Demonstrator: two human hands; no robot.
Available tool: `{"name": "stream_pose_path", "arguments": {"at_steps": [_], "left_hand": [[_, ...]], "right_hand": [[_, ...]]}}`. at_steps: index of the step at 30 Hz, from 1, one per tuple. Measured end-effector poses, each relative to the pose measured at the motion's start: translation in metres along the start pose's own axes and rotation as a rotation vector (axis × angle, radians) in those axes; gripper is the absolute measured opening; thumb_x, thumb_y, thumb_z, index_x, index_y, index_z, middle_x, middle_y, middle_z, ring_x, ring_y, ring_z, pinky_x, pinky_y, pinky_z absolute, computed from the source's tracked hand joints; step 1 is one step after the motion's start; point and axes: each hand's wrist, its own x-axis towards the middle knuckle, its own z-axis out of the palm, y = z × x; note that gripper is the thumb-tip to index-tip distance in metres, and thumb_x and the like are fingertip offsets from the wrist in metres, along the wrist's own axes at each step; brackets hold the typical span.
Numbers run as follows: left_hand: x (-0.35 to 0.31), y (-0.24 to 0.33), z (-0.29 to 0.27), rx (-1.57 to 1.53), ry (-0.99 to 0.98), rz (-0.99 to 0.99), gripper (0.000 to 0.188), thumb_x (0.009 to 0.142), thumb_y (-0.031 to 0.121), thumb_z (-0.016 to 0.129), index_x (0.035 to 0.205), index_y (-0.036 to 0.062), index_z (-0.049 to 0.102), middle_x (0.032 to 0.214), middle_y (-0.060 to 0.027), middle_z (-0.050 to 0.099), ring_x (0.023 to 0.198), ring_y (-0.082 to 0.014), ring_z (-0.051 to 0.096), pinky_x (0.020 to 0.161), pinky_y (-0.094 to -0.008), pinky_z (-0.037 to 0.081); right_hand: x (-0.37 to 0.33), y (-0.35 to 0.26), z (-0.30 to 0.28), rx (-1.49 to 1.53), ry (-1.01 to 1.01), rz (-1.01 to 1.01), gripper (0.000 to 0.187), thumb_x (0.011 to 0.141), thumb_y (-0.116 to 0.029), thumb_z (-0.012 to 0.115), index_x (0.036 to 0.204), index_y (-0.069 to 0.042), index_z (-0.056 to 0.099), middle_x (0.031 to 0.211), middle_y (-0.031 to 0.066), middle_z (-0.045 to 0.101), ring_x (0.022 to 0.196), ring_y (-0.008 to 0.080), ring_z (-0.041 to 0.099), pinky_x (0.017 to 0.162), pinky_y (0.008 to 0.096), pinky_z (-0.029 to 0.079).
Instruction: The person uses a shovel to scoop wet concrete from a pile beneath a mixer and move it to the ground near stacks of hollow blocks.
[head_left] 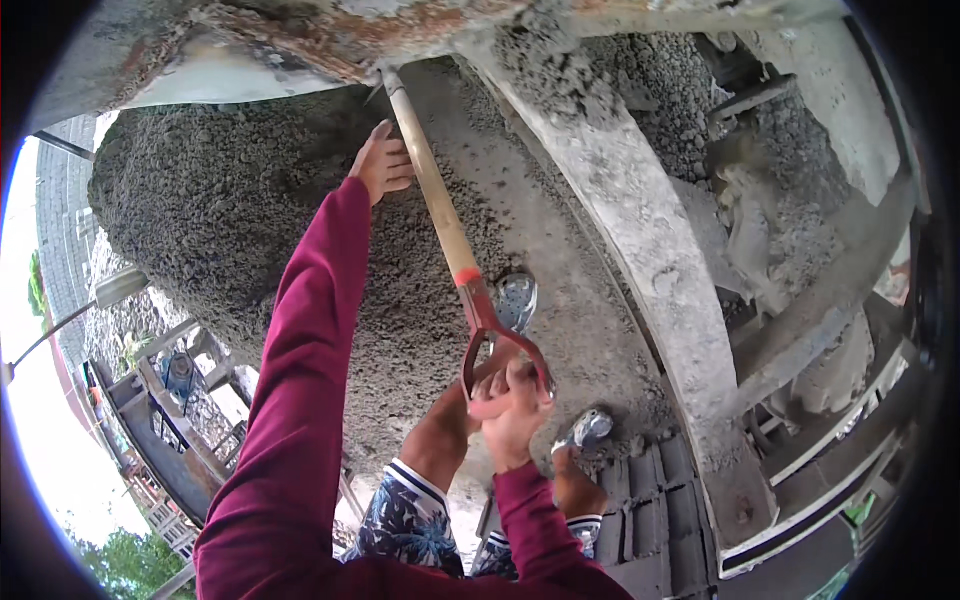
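Note:
A shovel with a pale wooden shaft (438,200) and a red D-shaped handle (478,310) slants up the middle of the view. My right hand (510,405) is closed around the crossbar of that handle. Beside the upper shaft is my left hand (384,168), thumb raised and fingers apart, its fingertips close to the wood; whether they touch it I cannot tell. The shovel's blade is hidden at the top, behind a rusty, cement-crusted metal edge (330,55). A large heap of wet grey concrete mix (220,210) lies left of the shaft.
A cement-coated beam (640,200) curves down the right side, with crusted machinery parts (760,220) beyond it. My cement-smeared shoes (517,300) stand on the grey ground. Grey ribbed slabs (650,510) lie at lower right, a metal frame (165,410) at left.

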Motion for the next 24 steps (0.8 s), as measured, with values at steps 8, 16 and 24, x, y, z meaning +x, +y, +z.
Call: {"name": "stream_pose_path", "arguments": {"at_steps": [8,16,24], "left_hand": [[-0.036,-0.121,-0.008,-0.103,0.052,-0.042,0.098,0.087,0.069,0.042,0.143,-0.0093,0.025,0.134,-0.032,0.044,0.118,-0.0387,0.053,0.095,-0.0477,0.046],[-0.02,-0.148,0.114,-0.182,0.006,-0.176,0.04,0.088,0.03,0.063,0.114,0.0029,0.052,0.082,-0.0121,0.061,0.069,-0.0236,0.063,0.065,-0.0426,0.054],[-0.19,-0.244,0.189,-0.253,0.203,-0.216,0.013,0.084,0.014,0.06,0.078,0.0062,0.052,0.06,-0.0044,0.052,0.047,-0.019,0.052,0.043,-0.0357,0.044]], "right_hand": [[-0.005,-0.02,-0.062,-0.028,0.012,0.122,0.019,0.079,-0.01,0.071,0.08,-0.009,0.053,0.069,0.0035,0.051,0.061,0.0167,0.052,0.056,0.0364,0.047],[-0.129,-0.089,-0.165,-0.202,0.293,0.124,0.025,0.075,-0.026,0.066,0.093,-0.01,0.058,0.061,0.0012,0.046,0.052,0.0163,0.047,0.048,0.0313,0.042],[-0.246,-0.156,-0.285,-0.19,0.658,0.006,0.022,0.081,-0.026,0.056,0.086,-0.004,0.059,0.054,0.0008,0.042,0.039,0.0164,0.039,0.036,0.0329,0.037]]}}
